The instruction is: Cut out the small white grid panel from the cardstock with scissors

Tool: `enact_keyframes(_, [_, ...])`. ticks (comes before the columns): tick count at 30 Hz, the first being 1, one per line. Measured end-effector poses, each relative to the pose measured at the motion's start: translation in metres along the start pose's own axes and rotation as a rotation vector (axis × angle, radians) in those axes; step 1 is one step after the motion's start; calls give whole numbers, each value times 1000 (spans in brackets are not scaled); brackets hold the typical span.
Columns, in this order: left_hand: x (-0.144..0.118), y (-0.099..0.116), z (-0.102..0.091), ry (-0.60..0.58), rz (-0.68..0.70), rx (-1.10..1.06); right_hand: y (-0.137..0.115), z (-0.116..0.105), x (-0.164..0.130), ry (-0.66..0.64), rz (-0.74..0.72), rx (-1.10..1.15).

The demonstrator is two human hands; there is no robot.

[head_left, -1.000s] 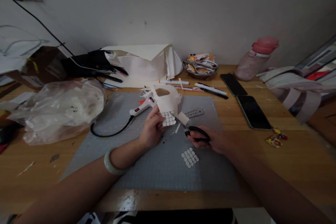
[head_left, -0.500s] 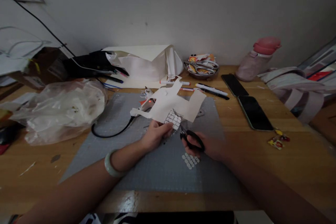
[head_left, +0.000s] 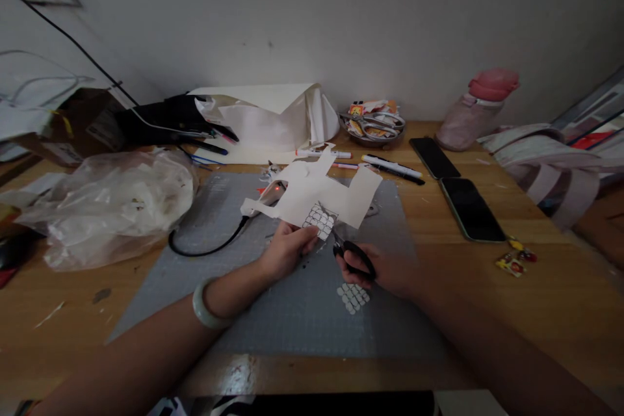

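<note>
**papercut_fan:** what's going on with your hands there? looks cramped.

**me:** I'm pinching the white paper cutout [head_left: 312,198] at its near edge with my left hand [head_left: 287,252], thumb and fingers closed on it just below the little drawn grid [head_left: 319,221]. I'm holding it up off the grey cutting mat [head_left: 273,312] so the blades can get under that patch. My right hand [head_left: 377,268] is closed through the black handles of the scissors [head_left: 351,255], and they're pointing up-left into the paper right beside the grid. Can't really tell how far the blades are parted, the paper's hiding them.

**papercut_fan:** and the bit lying by your wrist?

**me:** that's another grid piece [head_left: 353,297], already loose, lying flat on the mat just under my right hand so it's staying out of the way. The glue gun [head_left: 266,198] is sitting behind the cutout with its light on and its cord trailing left. The phones [head_left: 470,208] are parked well off to the right.
</note>
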State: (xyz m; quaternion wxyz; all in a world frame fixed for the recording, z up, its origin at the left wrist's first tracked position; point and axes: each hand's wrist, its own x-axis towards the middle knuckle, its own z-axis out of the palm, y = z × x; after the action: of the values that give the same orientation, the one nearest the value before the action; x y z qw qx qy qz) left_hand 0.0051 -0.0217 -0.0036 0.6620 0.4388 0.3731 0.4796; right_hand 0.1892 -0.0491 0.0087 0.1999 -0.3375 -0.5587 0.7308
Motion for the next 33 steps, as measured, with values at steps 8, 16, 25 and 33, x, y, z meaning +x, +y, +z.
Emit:
enact_keyframes(8, [0, 0, 0, 7, -34, -43, 1, 0, 2, 1, 6, 38])
enact_keyframes(16, [-1, 0, 1, -75, -68, -48, 5, -2, 1, 0, -58, -69])
enact_keyframes(25, [-1, -1, 0, -54, -68, -64, 5, -2, 1, -3, -44, -45])
enact_keyframes(33, [0, 5, 3, -36, -95, -104, 4, 0, 1, 13, -28, -3])
